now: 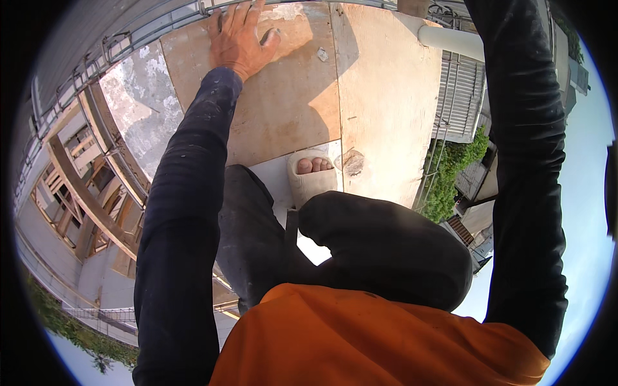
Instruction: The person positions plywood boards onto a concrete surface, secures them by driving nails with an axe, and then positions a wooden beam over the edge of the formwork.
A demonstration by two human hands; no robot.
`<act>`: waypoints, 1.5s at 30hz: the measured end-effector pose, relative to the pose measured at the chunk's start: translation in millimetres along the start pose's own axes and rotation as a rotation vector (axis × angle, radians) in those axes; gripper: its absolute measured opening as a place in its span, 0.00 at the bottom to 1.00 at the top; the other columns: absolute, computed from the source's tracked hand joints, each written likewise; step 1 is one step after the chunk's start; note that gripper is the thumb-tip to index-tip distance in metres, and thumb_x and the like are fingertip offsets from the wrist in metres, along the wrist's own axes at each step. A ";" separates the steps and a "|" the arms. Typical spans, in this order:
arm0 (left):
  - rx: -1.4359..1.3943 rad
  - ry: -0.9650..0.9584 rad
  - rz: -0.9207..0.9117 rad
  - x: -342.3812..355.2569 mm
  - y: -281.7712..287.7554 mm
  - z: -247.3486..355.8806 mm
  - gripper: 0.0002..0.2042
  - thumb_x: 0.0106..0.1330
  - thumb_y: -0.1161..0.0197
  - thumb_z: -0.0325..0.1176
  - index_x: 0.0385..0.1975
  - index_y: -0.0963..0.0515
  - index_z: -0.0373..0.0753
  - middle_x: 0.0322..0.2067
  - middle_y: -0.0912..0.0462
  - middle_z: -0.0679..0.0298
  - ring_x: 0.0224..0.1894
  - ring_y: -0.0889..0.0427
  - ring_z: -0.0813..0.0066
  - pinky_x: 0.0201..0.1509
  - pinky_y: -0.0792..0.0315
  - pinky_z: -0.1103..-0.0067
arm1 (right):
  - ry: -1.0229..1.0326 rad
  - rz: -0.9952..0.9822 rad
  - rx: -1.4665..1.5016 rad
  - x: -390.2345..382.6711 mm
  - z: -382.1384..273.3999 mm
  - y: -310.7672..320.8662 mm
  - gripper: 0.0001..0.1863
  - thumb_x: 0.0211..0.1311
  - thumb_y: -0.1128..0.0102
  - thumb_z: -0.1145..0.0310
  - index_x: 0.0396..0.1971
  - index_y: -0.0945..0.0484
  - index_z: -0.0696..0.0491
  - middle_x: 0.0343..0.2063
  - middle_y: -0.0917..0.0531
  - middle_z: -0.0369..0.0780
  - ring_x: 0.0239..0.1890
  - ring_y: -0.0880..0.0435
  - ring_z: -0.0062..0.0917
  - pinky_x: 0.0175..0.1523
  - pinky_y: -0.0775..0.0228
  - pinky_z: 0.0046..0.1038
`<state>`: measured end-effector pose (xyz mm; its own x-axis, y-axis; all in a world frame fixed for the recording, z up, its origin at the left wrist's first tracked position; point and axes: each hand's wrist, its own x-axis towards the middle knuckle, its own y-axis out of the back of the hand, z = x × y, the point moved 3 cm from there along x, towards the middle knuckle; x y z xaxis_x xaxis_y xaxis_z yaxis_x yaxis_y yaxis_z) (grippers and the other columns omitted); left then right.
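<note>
My left hand is spread on a tan plywood board, its fingertips near thin metal bars along the top edge. My right arm in a black sleeve runs up out of the frame at upper right, its hand hidden beyond the edge. Beside the tan board are a paler plywood sheet and a paint-splattered grey-white panel. My foot, in beige open-toed footwear, rests at the boards' lower part, between my dark-trousered bent legs.
A pale round pole crosses at upper right. A timber framework lies beyond the left edge, lower down. Past the right edge of the boards are a railing, a corrugated roof, green foliage and buildings far below, with sky at the rim.
</note>
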<state>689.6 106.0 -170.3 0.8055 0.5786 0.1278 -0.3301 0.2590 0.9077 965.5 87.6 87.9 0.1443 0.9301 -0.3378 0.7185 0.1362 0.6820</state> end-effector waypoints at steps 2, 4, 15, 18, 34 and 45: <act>0.046 -0.099 0.051 -9.6 6.1 5.3 0.36 0.70 0.37 0.54 0.79 0.33 0.52 0.78 0.35 0.63 0.82 0.42 0.64 0.88 0.56 0.54 | -0.057 0.031 0.044 -67.5 2.4 -12.9 0.28 0.75 0.36 0.37 0.52 0.18 0.49 0.25 0.20 0.32 0.25 0.19 0.17 0.31 0.25 0.20; 0.030 -0.218 -0.117 -58.0 16.1 -13.3 0.42 0.70 0.34 0.54 0.83 0.41 0.53 0.85 0.47 0.64 0.86 0.50 0.60 0.88 0.56 0.51 | -0.138 0.033 0.078 -129.8 16.4 -58.7 0.28 0.75 0.36 0.37 0.53 0.18 0.49 0.25 0.20 0.32 0.25 0.19 0.17 0.31 0.25 0.20; 0.113 -0.112 -0.713 -184.4 56.5 5.9 0.72 0.45 0.22 0.71 0.87 0.59 0.47 0.87 0.64 0.51 0.88 0.68 0.43 0.85 0.73 0.39 | -0.472 -0.117 -0.349 -309.1 139.9 -272.2 0.25 0.82 0.46 0.48 0.64 0.27 0.51 0.49 0.12 0.53 0.44 0.09 0.52 0.51 0.15 0.49; 0.148 -0.117 -0.722 -184.3 58.3 2.2 0.75 0.42 0.21 0.73 0.87 0.60 0.48 0.87 0.65 0.52 0.88 0.69 0.44 0.85 0.73 0.39 | -0.301 -0.041 -0.376 -313.4 141.2 -265.1 0.26 0.82 0.46 0.44 0.62 0.29 0.51 0.43 0.10 0.52 0.42 0.08 0.50 0.47 0.13 0.47; 0.035 0.098 -0.257 -298.8 68.6 -42.0 0.48 0.71 0.32 0.57 0.86 0.49 0.49 0.86 0.54 0.55 0.87 0.59 0.46 0.86 0.62 0.44 | -0.871 0.226 -0.212 -436.1 211.5 -300.6 0.42 0.75 0.52 0.26 0.50 0.17 0.56 0.36 0.12 0.60 0.46 0.12 0.60 0.51 0.21 0.53; 0.045 0.130 -0.542 -291.0 79.6 -49.6 0.57 0.65 0.24 0.49 0.88 0.59 0.54 0.88 0.64 0.59 0.88 0.67 0.49 0.87 0.65 0.45 | -0.789 0.505 -0.336 -449.0 163.1 -287.7 0.33 0.72 0.37 0.37 0.57 0.18 0.52 0.40 0.10 0.45 0.42 0.09 0.41 0.49 0.19 0.42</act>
<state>404.5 -3.4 -155.1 0.7859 0.4628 -0.4100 0.1386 0.5144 0.8463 804.9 -424.8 -62.5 0.8788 0.4291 -0.2088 0.2359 -0.0102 0.9717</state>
